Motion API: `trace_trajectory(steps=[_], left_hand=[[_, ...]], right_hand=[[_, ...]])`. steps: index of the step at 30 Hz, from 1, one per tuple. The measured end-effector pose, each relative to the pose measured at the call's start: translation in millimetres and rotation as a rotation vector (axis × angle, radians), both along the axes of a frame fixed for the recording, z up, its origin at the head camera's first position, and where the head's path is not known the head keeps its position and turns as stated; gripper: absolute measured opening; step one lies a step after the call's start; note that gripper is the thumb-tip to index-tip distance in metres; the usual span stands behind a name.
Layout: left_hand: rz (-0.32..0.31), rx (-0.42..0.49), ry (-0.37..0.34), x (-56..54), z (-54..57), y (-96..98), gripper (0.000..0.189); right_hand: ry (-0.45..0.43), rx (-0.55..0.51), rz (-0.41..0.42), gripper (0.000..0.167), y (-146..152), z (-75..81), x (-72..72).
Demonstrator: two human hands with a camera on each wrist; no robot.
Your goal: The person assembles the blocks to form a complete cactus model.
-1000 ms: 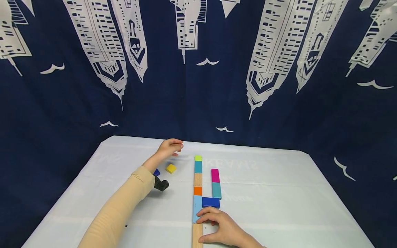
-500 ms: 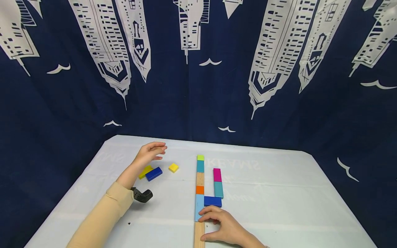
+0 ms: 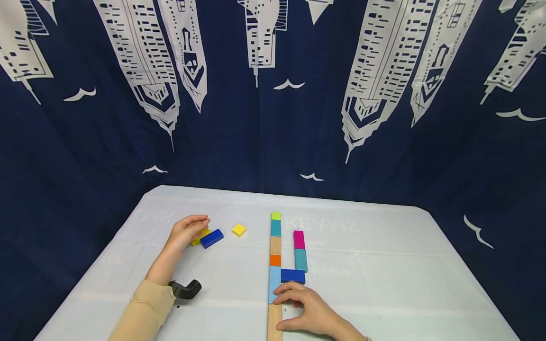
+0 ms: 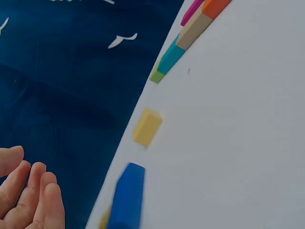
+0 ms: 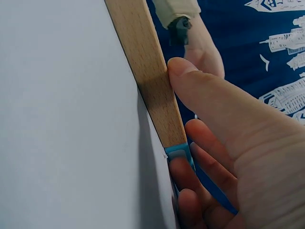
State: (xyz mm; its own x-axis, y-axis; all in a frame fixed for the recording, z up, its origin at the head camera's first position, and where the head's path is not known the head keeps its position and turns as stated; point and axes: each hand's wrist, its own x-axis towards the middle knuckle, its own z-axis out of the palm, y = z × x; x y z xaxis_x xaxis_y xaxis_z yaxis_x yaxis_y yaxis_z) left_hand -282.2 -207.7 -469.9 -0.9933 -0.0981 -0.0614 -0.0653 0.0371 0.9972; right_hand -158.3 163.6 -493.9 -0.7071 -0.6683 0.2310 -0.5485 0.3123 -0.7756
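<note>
My left hand [image 3: 184, 235] hovers at the left with relaxed fingers, over a yellow block [image 3: 195, 242] that it partly hides. A blue block [image 3: 212, 238] leans against or lies beside that yellow one. In the left wrist view, nothing shows between the thumb and fingers [image 4: 53, 200]. My right hand [image 3: 309, 308] rests at a long row of blocks. Its fingertips touch the light blue block [image 3: 275, 284], and its thumb touches the long plain wooden block [image 3: 275, 322], also seen in the right wrist view with the thumb against its edge.
Beyond the light blue block, the row has orange [image 3: 275, 260], plain wood [image 3: 275, 245], teal [image 3: 276, 228] and lime [image 3: 276, 216] blocks. A dark blue block [image 3: 293, 276] adjoins its right side, with teal [image 3: 300, 260] and magenta [image 3: 299, 239] blocks beyond. A small yellow block [image 3: 239, 230] lies left.
My left hand has moved left and lower, away from the row, to the yellow and blue blocks. My right hand stays in place at the row.
</note>
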Motion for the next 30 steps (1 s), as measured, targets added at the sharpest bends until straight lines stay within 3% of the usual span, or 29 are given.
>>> trace_trajectory(steps=[4, 8, 14, 22, 30], left_hand=[[0.04, 0.008, -0.033, 25.0, 12.1, 8.5, 0.043], [0.064, -0.004, -0.027, 32.6, 3.9, 10.1, 0.036], [0.111, -0.026, -0.005, 35.8, -3.3, 15.5, 0.036], [0.206, -0.055, 0.079, 36.7, -7.1, 20.0, 0.031], [0.231, -0.082, 0.091, 34.7, -13.7, 17.1, 0.031]], right_hand=[[-0.002, 0.002, 0.0, 0.036, -0.4, 0.5, 0.5], [-0.01, -0.002, -0.001, 0.035, -1.1, 1.3, 0.6], [-0.011, 0.006, -0.006, 0.034, -1.1, 1.2, 0.4], [-0.009, 0.002, -0.007, 0.033, -1.8, 0.3, 0.3], [-0.02, -0.006, -0.007, 0.033, -1.5, 1.2, 0.2]])
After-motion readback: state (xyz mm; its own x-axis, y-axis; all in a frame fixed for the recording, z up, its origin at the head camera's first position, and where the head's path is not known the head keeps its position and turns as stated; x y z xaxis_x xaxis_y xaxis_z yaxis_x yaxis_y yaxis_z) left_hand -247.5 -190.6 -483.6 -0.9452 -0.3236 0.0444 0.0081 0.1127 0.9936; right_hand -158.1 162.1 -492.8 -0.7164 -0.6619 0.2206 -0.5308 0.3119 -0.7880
